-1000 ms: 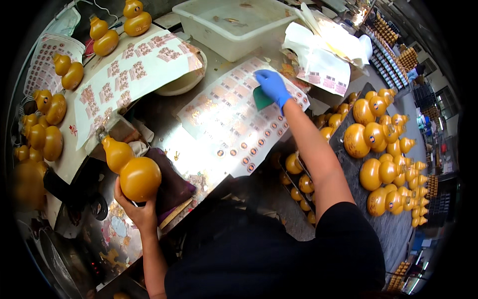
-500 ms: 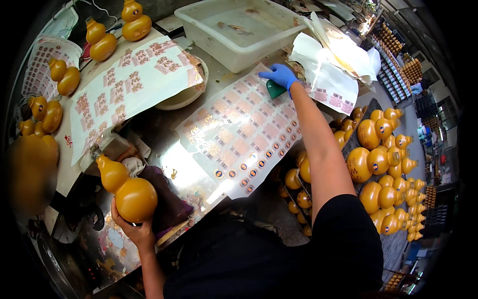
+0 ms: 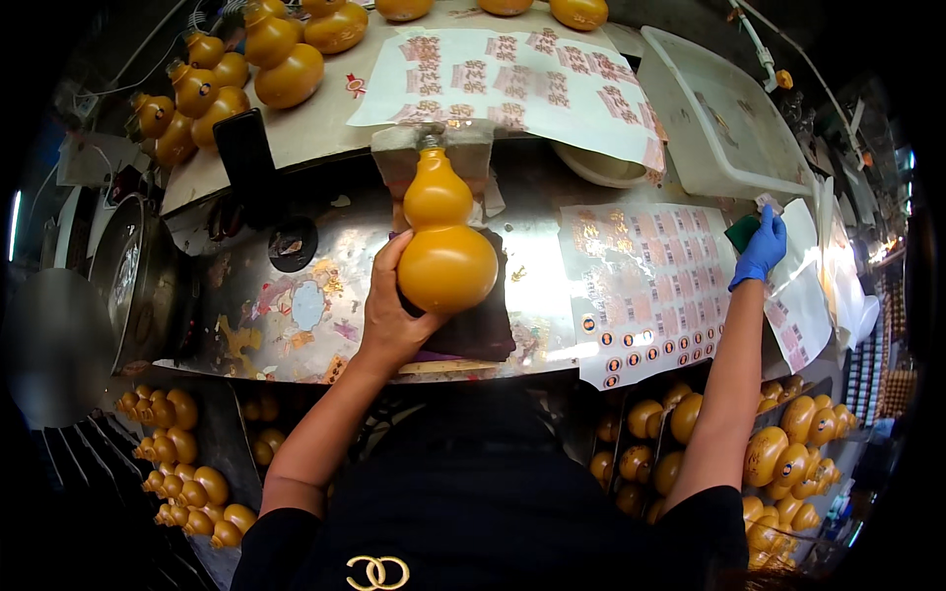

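My left hand [image 3: 386,305] is wrapped around the lower bulb of an ochre gourd-shaped bottle [image 3: 448,271]. The bottle's clear neck points away from me, near a pale block [image 3: 392,163], and a dark purple cloth [image 3: 501,335] lies beneath. Out to the right, my right hand [image 3: 761,254] wears a blue glove and is closed on a flat green scraper [image 3: 740,232]. A small pale piece [image 3: 769,203] shows at its fingertips; whether it is pinched is unclear. Beside this hand lies a decal sheet [image 3: 616,286] with reddish prints and round dark labels.
Another decal sheet [image 3: 394,94] lies on the raised board at the back, partly over a white bowl [image 3: 601,172]. A translucent tub [image 3: 690,118] stands at back right. Several gourd bottles [image 3: 291,74] stand back left; more fill racks below. A black phone-like slab [image 3: 246,153] stands at left.
The view has turned right and now faces the bench squarely. My left hand still holds the bottle, now more upright in view. My right hand still has the green scraper by the decal sheet's far edge.
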A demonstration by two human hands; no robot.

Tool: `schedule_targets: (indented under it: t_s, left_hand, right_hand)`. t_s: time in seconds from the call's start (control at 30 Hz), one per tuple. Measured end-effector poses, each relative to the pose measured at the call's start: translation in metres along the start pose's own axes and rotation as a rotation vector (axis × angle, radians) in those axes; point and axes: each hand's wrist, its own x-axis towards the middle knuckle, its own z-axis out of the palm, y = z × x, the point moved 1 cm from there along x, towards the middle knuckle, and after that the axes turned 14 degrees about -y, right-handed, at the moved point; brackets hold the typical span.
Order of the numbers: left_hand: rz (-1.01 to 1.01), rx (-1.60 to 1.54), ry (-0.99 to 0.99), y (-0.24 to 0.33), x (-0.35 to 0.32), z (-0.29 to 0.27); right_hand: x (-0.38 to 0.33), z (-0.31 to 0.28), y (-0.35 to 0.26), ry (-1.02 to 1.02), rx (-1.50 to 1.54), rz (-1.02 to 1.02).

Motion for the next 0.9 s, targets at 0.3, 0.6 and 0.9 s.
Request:
schedule_targets:
  t_s: [0.3,0.6,0.9]
  left_hand:
    - [0.141,0.227,-0.007,0.008,-0.001,-0.010]
    - [0.116,0.178,0.046,0.027,-0.001,-0.020]
    - [0.123,0.163,0.006,0.022,0.002,-0.015]
  right_hand:
    - [-0.159,0.113,-0.206,-1.104,-0.063,0.125]
    - [-0.235,0.152,-0.263,-1.634,0.116,0.348]
    - [-0.247,0.182,-0.289,-1.978,-0.089,-0.049]
